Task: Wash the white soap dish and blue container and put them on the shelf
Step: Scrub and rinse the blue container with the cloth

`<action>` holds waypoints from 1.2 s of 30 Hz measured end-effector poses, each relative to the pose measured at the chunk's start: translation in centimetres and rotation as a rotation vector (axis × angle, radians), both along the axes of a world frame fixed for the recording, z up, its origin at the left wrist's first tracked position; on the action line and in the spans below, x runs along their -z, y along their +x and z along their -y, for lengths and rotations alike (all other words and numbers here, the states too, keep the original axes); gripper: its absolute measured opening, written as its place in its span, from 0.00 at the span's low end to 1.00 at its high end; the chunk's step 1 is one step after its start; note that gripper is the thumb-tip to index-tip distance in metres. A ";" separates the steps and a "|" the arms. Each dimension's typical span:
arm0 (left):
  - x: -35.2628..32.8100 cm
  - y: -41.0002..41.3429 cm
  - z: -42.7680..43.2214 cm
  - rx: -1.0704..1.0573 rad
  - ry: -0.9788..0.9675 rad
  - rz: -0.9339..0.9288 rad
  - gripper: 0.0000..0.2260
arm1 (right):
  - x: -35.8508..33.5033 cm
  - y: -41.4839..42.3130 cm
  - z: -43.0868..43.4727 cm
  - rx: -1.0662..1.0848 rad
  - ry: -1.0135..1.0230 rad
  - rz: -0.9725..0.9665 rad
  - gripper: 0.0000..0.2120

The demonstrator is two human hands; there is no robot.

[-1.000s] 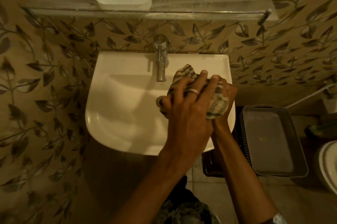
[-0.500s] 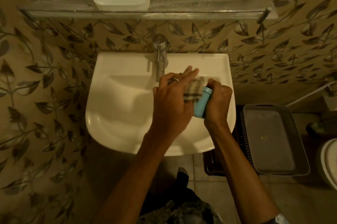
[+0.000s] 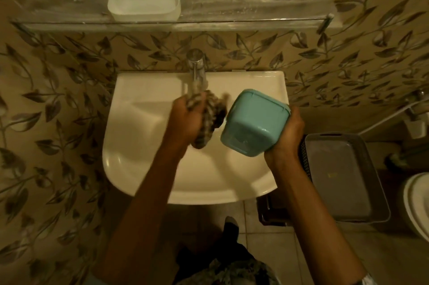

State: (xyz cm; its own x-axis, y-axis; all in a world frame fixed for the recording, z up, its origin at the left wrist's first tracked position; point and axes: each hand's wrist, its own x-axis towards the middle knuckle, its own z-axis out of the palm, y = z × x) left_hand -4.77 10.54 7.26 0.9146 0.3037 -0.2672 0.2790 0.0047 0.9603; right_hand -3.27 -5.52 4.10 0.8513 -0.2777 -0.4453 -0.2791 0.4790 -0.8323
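The white soap dish (image 3: 144,5) stands on the glass shelf (image 3: 243,4) above the sink, left of centre. My right hand (image 3: 286,138) grips the blue container (image 3: 254,122) over the right side of the white sink (image 3: 139,145); the container is tilted with its base towards me. My left hand (image 3: 185,120) is closed around a checked cloth (image 3: 209,117), held just left of the container and under the tap (image 3: 197,69). Cloth and container are apart or barely touching; blur hides which.
A grey plastic tray (image 3: 343,180) sits on a dark basket to the right of the sink. A toilet rim (image 3: 417,203) shows at the far right edge. Leaf-patterned tiles cover the wall; the floor is tiled below.
The cloth was wrapped over the container with both hands together. Now the hands have parted: the left drew the cloth away to the left, and the right turned the container into full view.
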 end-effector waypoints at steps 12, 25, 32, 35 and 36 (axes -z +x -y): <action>-0.4 0.4 -1.6 -0.128 -0.587 0.177 0.13 | 0.0 0.9 3.3 -0.544 0.463 -0.029 0.25; -1.3 0.7 3.2 0.511 0.578 0.415 0.21 | 1.6 -0.3 0.0 -0.293 0.575 0.115 0.18; 1.2 -7.1 4.0 0.657 0.766 0.566 0.17 | 1.9 -1.6 1.6 -0.360 0.612 -0.023 0.44; 0.8 -6.7 4.6 0.599 0.823 0.598 0.18 | 1.9 -2.4 1.8 -0.392 0.727 0.079 0.46; 0.5 -6.1 4.9 0.567 0.799 0.575 0.19 | 2.0 -2.6 1.9 -0.385 0.815 0.123 0.39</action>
State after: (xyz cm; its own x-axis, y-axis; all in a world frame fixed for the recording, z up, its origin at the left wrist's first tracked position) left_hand -10.87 5.64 6.72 0.8987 -0.2986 0.3212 -0.4378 -0.6532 0.6178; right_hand -5.84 -7.41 2.09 0.8746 0.3966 -0.2789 -0.4730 0.8244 -0.3109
